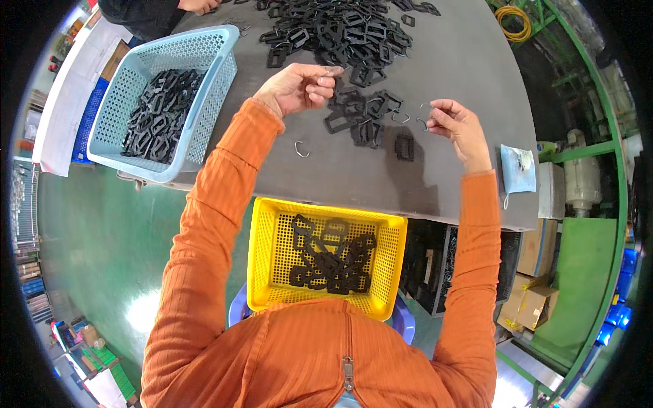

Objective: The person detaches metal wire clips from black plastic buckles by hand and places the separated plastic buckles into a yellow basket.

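With our left hand [297,88] pinching a small wire clip [332,70] just above the loose black buckles [364,115] and right-hand fingers [439,112] closed on another clip [423,122] beside them, we should keep both pinches firm.

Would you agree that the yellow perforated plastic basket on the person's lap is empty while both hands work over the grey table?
Not quite: the head view shows the yellow perforated plastic basket holding several black plastic buckle frames. The rest stands: left hand and right hand are over the grey table.
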Available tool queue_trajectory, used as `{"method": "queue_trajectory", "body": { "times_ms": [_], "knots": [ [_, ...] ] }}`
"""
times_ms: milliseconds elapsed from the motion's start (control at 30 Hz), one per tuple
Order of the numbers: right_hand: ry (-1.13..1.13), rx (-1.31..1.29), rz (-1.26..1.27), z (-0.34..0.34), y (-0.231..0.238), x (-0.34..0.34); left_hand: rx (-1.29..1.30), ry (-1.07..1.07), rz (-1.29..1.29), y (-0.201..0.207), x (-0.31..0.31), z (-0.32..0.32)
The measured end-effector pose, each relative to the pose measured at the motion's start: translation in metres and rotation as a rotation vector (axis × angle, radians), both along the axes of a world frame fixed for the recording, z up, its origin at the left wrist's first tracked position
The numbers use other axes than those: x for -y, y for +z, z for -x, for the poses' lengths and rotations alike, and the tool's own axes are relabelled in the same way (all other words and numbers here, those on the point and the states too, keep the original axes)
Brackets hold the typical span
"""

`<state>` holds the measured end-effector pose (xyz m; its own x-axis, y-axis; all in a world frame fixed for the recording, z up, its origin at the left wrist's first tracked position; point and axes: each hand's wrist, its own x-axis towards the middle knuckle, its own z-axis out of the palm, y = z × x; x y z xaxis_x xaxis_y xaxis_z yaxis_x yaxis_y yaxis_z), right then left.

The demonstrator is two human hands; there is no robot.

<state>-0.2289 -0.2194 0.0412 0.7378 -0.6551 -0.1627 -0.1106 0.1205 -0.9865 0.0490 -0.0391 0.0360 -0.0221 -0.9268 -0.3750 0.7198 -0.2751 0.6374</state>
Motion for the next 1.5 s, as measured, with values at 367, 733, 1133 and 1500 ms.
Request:
{"method": "queue_trajectory", "body": {
  "times_ms": [367,733,1133,1500],
  "knots": [
    [-0.114,-0.455,1.114,-0.030,-0.037,-0.030,1.816,0.339,0.304,-0.032,0.000,0.080],
    [0.000,-0.140,0.557,-0.056,0.011,-0.030,1.773,0.513,0.437,-0.003,-0.014,0.044],
    [0.184,-0.324,0.255,-0.052,0.016,-0.012,1.013,0.401,0.125,-0.018,-0.030,0.008],
    [0.379,-0.448,0.172,-0.063,0.010,-0.016,0.862,0.187,0.315,-0.035,-0.032,0.001]
  ]
}}
